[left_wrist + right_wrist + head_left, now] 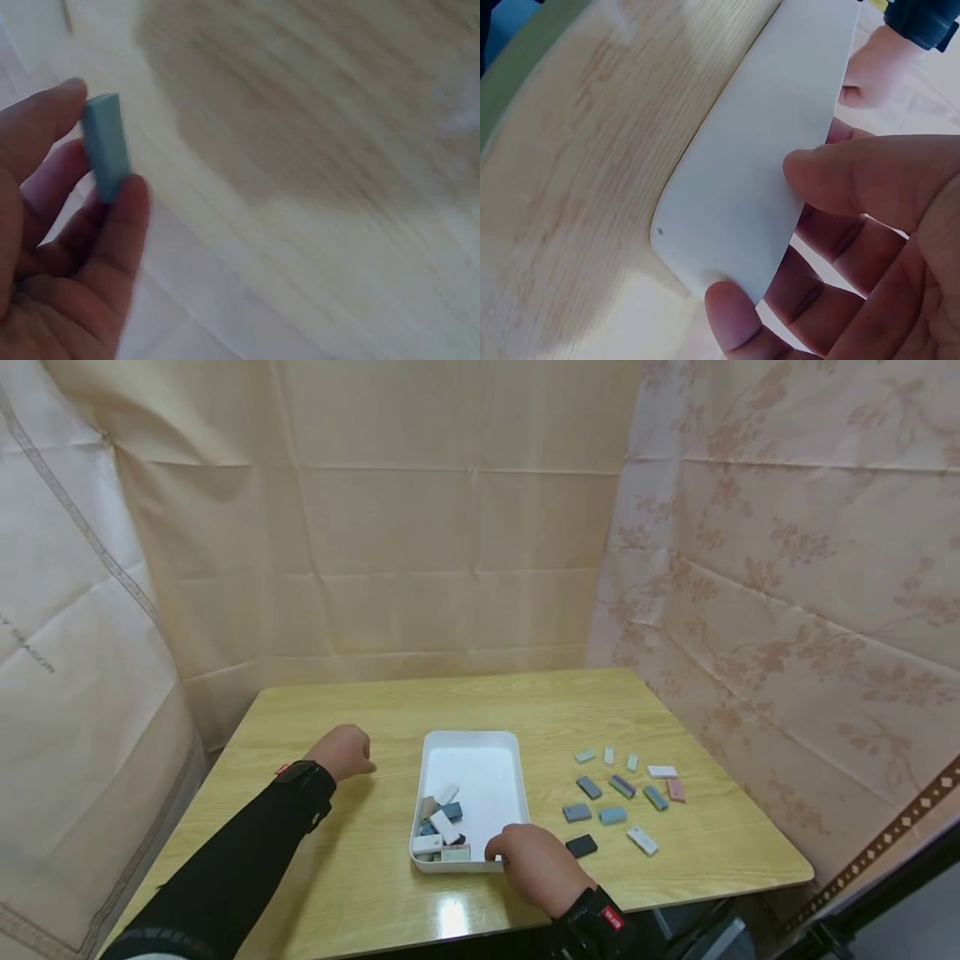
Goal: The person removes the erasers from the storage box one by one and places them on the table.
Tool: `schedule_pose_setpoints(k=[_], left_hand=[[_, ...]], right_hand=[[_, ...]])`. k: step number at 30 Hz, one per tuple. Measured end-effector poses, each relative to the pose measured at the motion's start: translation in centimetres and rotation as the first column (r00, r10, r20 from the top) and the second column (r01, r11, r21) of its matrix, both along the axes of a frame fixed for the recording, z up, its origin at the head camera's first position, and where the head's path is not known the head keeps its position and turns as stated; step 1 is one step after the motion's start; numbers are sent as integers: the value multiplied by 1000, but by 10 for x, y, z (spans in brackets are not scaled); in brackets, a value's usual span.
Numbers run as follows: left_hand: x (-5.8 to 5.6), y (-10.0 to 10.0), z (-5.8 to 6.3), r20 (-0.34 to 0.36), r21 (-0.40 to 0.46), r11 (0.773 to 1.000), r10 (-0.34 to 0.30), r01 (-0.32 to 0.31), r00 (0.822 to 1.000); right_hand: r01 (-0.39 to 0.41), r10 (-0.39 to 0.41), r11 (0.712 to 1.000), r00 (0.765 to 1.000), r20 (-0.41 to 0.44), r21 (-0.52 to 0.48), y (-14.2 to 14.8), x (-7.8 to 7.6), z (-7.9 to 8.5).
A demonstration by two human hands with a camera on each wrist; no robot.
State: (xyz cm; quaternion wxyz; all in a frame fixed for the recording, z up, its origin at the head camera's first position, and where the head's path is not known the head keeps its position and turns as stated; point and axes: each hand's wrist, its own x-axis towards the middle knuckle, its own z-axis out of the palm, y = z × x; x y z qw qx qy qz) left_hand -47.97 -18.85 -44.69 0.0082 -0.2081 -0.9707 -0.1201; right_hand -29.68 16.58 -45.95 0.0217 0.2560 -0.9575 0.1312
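A small teal rectangular block (107,146) is pinched between the thumb and fingertips of my left hand (342,753). That hand hovers over the table, left of a white tray (480,756); the head view hides the block behind the fingers. My right hand (536,864) grips the tray by its wall at the near right corner. In the right wrist view the thumb (847,176) lies against the outside of the white wall, with other fingers over the rim. Inside the tray, a pile of white, beige and dark blue blocks (444,827) fills the near left part.
Several loose blocks in grey, teal, green, pink and white lie spread right of the tray, among them a black one (581,846) beside my right hand. The wooden table (360,877) ends just behind that hand. Cloth sheets (390,527) hang around the table.
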Motion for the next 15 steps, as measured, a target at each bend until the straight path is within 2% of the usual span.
schedule_pose_setpoints(k=[4, 7, 15], left_hand=[[3, -7, -10, 38, -52, 997, 58, -56, 998], [5, -11, -13, 59, -47, 995, 91, -88, 994], [8, -14, -14, 51, -28, 997, 77, -75, 996]], right_hand=[[11, -11, 1000, 1000, 19, -4, -1, 0, 0], [21, -21, 1000, 999, 24, -10, -1, -1, 0], [12, -12, 1000, 1000, -17, -8, 0, 0, -1]])
